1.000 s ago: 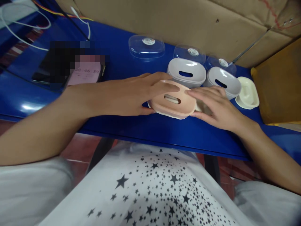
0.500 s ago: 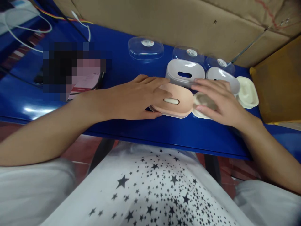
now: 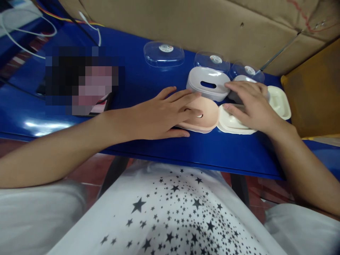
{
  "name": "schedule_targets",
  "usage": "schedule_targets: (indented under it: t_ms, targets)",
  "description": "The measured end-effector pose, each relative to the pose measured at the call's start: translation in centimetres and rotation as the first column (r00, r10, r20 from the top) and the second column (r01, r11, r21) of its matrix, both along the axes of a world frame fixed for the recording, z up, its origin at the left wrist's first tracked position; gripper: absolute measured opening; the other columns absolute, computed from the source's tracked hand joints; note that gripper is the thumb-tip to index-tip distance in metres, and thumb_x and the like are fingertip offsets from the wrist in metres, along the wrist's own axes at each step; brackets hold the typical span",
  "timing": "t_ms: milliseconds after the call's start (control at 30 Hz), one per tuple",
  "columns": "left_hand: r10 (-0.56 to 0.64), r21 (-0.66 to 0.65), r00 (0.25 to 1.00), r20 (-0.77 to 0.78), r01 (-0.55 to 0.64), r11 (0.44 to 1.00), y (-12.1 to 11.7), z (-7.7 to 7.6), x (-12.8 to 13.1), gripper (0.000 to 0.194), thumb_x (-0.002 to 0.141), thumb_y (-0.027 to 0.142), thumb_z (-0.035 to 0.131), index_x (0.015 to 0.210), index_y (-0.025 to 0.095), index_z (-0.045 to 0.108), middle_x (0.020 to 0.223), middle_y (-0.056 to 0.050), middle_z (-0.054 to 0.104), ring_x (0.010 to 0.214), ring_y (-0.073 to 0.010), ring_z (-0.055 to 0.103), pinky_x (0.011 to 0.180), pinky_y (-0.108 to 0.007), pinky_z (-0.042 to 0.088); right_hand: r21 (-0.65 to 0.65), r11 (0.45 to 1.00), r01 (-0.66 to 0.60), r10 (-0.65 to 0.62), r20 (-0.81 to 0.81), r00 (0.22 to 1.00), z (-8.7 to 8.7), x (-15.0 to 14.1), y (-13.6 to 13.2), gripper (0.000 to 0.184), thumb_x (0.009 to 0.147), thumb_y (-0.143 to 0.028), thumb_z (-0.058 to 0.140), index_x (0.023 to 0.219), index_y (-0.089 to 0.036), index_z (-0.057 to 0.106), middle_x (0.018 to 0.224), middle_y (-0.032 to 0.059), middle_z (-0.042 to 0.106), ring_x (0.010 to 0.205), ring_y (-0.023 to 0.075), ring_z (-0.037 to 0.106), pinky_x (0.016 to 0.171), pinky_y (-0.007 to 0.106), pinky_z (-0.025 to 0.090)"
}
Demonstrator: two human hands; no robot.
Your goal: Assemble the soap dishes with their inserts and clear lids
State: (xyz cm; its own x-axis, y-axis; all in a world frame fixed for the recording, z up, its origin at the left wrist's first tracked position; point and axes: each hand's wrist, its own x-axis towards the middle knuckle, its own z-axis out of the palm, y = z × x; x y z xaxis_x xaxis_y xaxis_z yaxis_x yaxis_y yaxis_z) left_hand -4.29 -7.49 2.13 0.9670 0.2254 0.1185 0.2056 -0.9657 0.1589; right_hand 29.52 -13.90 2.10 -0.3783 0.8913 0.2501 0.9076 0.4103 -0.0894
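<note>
A peach oval dish [image 3: 208,109] with a slot in its middle, like a soap dish, sits on the blue table. My left hand [image 3: 170,115] lies across its left part, fingers outstretched and apart, one finger over the slot. My right hand [image 3: 251,104] reaches over a second pale grey dish [image 3: 241,78], hiding most of it. Its fingers are extended, with the thumb apart from them above a cream base [image 3: 230,122]. Left of those fingers stands a pale grey slotted dish [image 3: 195,85]. Contact under the right fingers is hidden.
Clear lids with round stickers, a left lid [image 3: 163,58], a middle lid [image 3: 204,62] and a right lid [image 3: 236,69], lie along the back. Another cream base [image 3: 281,102] is beside a cardboard box [image 3: 313,92]. A blurred-out item [image 3: 87,81] and cables occupy the left.
My left hand has slid slightly right, its finger now covering much of the slot. My right hand has shifted a little right and up, exposing more of the front cream base.
</note>
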Motion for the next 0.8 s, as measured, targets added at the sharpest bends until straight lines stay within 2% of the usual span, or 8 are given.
schedule_targets:
  t_ms: [100, 233, 400, 633, 733, 800]
  targets:
    - [0.027, 0.049, 0.999, 0.042, -0.029, 0.998, -0.2, 0.1, 0.3, 0.044, 0.108, 0.045, 0.064, 0.146, 0.024, 0.066, 0.171, -0.017, 0.045, 0.161, -0.0416, 0.039, 0.130, -0.070, 0.029, 0.008, 1.000, 0.000, 0.000, 0.004, 1.000, 0.0, -0.1, -0.1, 0.050, 0.111, -0.050, 0.050, 0.159, -0.039, 0.049, 0.159, 0.0089, 0.062, 0.147, 0.0400, 0.056, 0.119, 0.068, 0.040]
    - [0.060, 0.072, 0.994, 0.091, -0.067, 0.995, -0.5, 0.1, 0.5, 0.041, 0.102, 0.049, 0.071, 0.134, 0.023, 0.069, 0.163, -0.017, 0.053, 0.152, -0.0425, 0.050, 0.126, -0.068, 0.035, 0.073, 0.997, -0.020, 0.018, 0.025, 1.000, -0.1, -0.3, -0.1, 0.040, 0.110, -0.052, 0.054, 0.143, -0.034, 0.065, 0.147, 0.0105, 0.069, 0.139, 0.0398, 0.062, 0.115, 0.066, 0.041]
    - [0.077, 0.122, 0.995, 0.056, -0.084, 0.989, -0.6, -0.2, 0.5, 0.047, 0.100, 0.046, 0.072, 0.137, 0.018, 0.065, 0.166, -0.022, 0.049, 0.148, -0.0450, 0.053, 0.118, -0.063, 0.044, 0.099, 0.995, -0.026, 0.024, 0.018, 1.000, -0.2, -1.0, -0.2, 0.033, 0.109, -0.048, 0.058, 0.135, -0.032, 0.071, 0.141, 0.0098, 0.074, 0.134, 0.0382, 0.066, 0.116, 0.065, 0.039]
    - [0.122, 0.147, 0.992, 0.027, -0.124, 0.981, 0.3, -0.1, 0.0, 0.051, 0.100, 0.048, 0.071, 0.142, 0.021, 0.061, 0.168, -0.018, 0.046, 0.143, -0.0435, 0.057, 0.116, -0.060, 0.048, 0.207, 0.977, -0.054, 0.066, -0.053, 0.996, -1.1, -1.5, 0.2, 0.023, 0.110, -0.036, 0.060, 0.124, -0.029, 0.076, 0.131, 0.0062, 0.081, 0.122, 0.0344, 0.074, 0.106, 0.060, 0.045]
    - [0.178, 0.118, 0.984, -0.020, -0.175, 0.978, 0.6, 0.4, -0.2, 0.051, 0.102, 0.049, 0.066, 0.143, 0.019, 0.060, 0.167, -0.018, 0.047, 0.143, -0.0446, 0.057, 0.116, -0.062, 0.047, 0.267, 0.963, -0.025, 0.055, -0.106, 0.993, -0.8, -1.7, 0.1, 0.019, 0.110, -0.037, 0.061, 0.115, -0.029, 0.077, 0.119, 0.0037, 0.084, 0.113, 0.0332, 0.077, 0.104, 0.059, 0.046]
    - [0.212, 0.098, 0.977, -0.027, -0.208, 0.973, 0.8, 0.6, -0.2, 0.051, 0.104, 0.049, 0.060, 0.145, 0.018, 0.059, 0.166, -0.017, 0.047, 0.144, -0.0447, 0.056, 0.117, -0.064, 0.046, 0.236, 0.971, 0.029, 0.003, -0.133, 0.991, -0.5, -1.8, 0.0, 0.022, 0.111, -0.037, 0.056, 0.110, -0.032, 0.077, 0.118, 0.0028, 0.084, 0.112, 0.0316, 0.076, 0.106, 0.058, 0.047]
